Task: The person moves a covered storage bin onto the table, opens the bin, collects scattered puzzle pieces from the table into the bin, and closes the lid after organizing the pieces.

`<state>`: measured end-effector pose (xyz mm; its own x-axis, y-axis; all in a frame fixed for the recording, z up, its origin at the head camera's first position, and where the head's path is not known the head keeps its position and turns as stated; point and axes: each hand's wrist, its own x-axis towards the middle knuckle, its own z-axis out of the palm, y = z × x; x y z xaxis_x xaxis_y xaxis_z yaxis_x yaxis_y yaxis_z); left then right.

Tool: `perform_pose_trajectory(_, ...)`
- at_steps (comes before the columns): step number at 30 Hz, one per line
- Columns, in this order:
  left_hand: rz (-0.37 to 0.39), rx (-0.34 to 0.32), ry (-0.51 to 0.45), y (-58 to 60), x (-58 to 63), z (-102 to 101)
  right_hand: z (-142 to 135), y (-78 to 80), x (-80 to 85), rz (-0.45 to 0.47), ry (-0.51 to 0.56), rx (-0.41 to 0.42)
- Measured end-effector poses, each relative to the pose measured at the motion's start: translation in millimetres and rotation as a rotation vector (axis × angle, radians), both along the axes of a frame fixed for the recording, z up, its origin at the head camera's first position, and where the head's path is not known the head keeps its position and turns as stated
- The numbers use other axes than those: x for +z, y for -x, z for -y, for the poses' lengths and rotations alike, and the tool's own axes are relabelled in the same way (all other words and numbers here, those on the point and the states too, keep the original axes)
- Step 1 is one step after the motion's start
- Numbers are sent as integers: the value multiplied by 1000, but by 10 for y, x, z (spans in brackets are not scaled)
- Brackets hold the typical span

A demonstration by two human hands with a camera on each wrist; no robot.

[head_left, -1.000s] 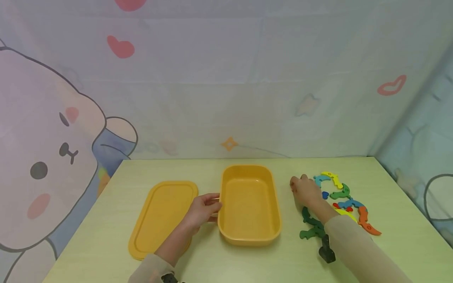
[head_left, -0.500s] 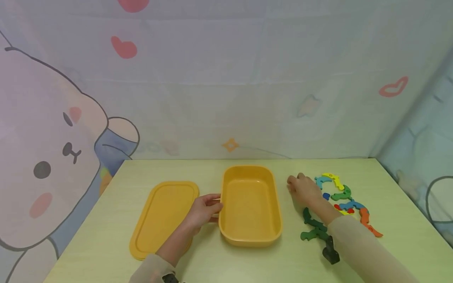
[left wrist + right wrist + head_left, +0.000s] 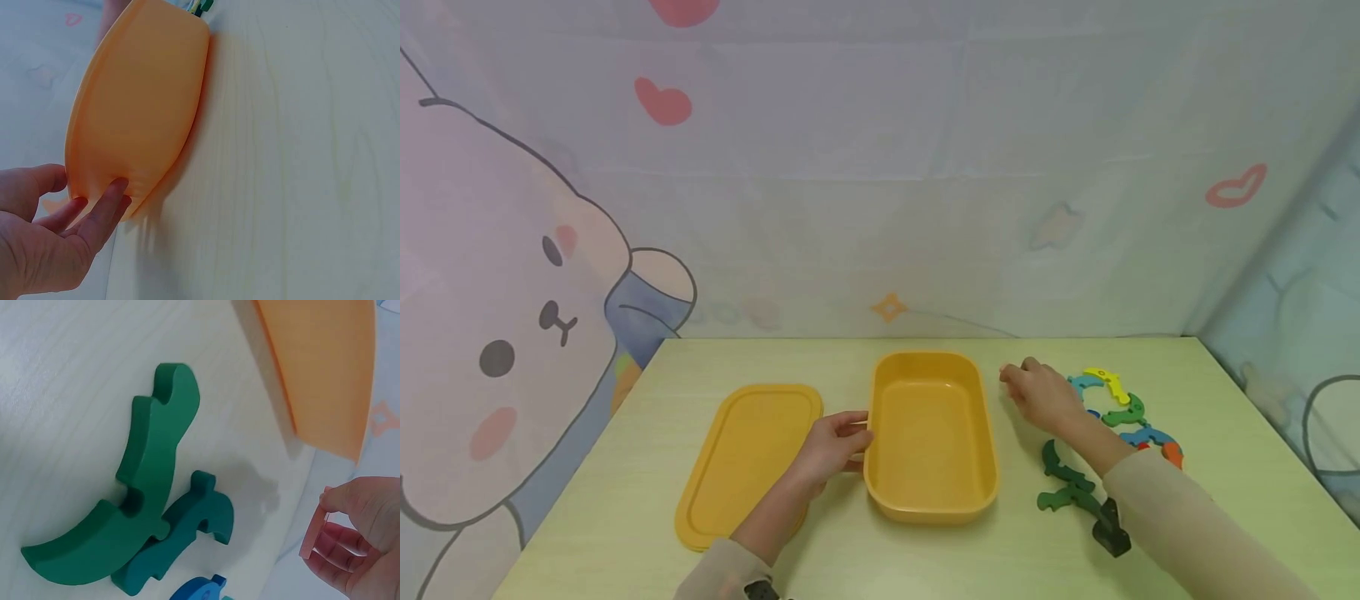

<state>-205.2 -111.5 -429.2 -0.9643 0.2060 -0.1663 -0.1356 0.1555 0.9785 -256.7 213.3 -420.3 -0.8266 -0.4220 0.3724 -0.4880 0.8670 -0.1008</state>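
Observation:
A deep yellow plastic bin (image 3: 932,500) stands mid-table, its inside bare. My left hand (image 3: 831,450) holds its left side. In the left wrist view, the thumb meets the rim and several fingertips touch the bin's outer wall (image 3: 137,94). My right hand (image 3: 1037,392) hovers right of the bin. In the right wrist view, it pinches a thin, flat salmon-coloured piece (image 3: 314,531), seen edge-on, whose full shape is hidden. Near that hand lie dark green curved puzzle pieces (image 3: 150,437) and a teal one (image 3: 197,515).
A flat yellow lid (image 3: 745,458) lies left of the bin. Yellow (image 3: 1108,383), blue (image 3: 1150,435) and orange (image 3: 1172,454) pieces lie on the right, partly behind my right sleeve (image 3: 1187,517). A patterned cloth (image 3: 850,208) hangs behind the table.
My right hand has shifted left and slightly farther back, away from the coloured pieces and towards the bin. The left hand and the bin have stayed in place.

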Motion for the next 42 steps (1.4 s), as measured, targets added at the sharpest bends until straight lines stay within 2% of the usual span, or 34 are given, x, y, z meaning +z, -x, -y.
perform_pose_trajectory(5, 0, 4, 12, -1, 3, 3, 62, -32, 71, 20, -6, 10)
perform_pose_trajectory(19, 5, 0, 12, 9, 2, -2, 195, -60, 234, -45, -11, 75)
perform_pose_trajectory(27, 6, 0, 8, 17, -17, 2, 293, -85, 322, -37, -22, 112)
perform_pose_trajectory(33, 12, 0, 5, 34, -22, -2, 376, -108, 357, -21, -30, 136)
perform_pose_trajectory(42, 16, -8, 8, 46, -17, -5, 517, -173, 361, -47, 5, 225)
